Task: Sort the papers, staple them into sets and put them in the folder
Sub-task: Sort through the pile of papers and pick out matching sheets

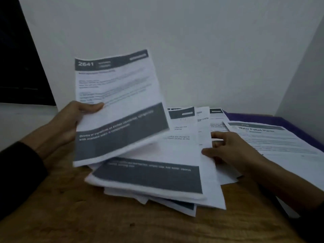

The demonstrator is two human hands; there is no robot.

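Nearest on the wooden table (70,216), the loose pile of papers (150,179) lies skewed, its lower sheets fanning out past each other; a nudge could slide them off order, mixing sets. The right hand (233,151) pinches the edges of a few sheets on the pile's right side, and a weak pinch may let some slip. The left hand (70,120) holds the sheet (117,106) headed 2641 lifted above the pile, thumb on its face; it droops and could crease. Farther right, another sheet (273,139) lies on something purple (254,118), possibly the folder. No stapler is visible.
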